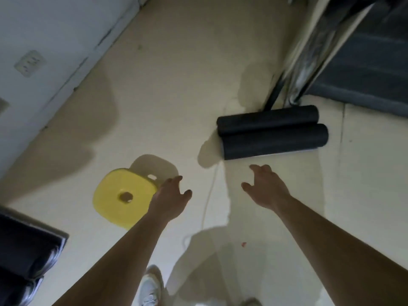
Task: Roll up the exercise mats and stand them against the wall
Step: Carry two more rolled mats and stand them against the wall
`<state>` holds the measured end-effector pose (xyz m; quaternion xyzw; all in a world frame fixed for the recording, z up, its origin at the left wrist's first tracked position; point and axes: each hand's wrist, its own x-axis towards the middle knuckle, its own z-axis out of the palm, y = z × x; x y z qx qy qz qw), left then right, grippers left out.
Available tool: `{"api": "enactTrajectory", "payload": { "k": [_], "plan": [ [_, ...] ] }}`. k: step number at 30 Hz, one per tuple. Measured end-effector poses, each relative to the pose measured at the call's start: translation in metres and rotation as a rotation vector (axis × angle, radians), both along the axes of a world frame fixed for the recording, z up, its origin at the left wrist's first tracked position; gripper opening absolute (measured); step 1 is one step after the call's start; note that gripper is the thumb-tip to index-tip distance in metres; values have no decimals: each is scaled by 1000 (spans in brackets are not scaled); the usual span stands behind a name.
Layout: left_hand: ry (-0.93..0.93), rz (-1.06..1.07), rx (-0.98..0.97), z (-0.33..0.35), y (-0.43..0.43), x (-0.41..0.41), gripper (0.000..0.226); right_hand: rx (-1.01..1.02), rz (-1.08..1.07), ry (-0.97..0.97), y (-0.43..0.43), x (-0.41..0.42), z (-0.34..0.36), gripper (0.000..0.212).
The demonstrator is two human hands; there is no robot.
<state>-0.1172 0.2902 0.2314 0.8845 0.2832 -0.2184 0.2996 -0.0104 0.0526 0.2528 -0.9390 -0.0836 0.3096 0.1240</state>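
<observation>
Two rolled black exercise mats lie side by side on the pale floor, the near mat roll (274, 141) touching the far mat roll (267, 120). My right hand (265, 186) is stretched out just short of the near roll, fingers spread, holding nothing. My left hand (171, 198) reaches forward further left, fingers apart and empty, partly in front of a yellow stool. Neither hand touches a mat.
A yellow plastic stool (120, 198) stands on the floor at the left. The white wall (44, 51) with a socket runs along the left. A metal frame with dark steps (362, 62) rises at the upper right behind the rolls. Dark padded equipment (24, 259) sits bottom left.
</observation>
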Motion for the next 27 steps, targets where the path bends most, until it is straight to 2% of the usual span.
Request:
{"api": "enactTrajectory", "payload": {
  "k": [6, 14, 17, 21, 27],
  "plan": [
    [-5, -140, -28, -27, -164, 100, 63, -45, -211, -6, -184, 62, -14, 68],
    [97, -157, -13, -119, -252, 211, 66, -50, -424, 74, -296, 179, -108, 70],
    [142, -68, -4, -165, -253, 256, 72, -41, -420, 123, -307, 236, -160, 75],
    [104, 136, 51, -226, -238, 312, 69, 2, -416, 132, -313, 309, -231, 81],
    [74, 556, 53, -326, -207, 361, 95, 80, -536, 102, -327, 389, -340, 85]
  ]
}}
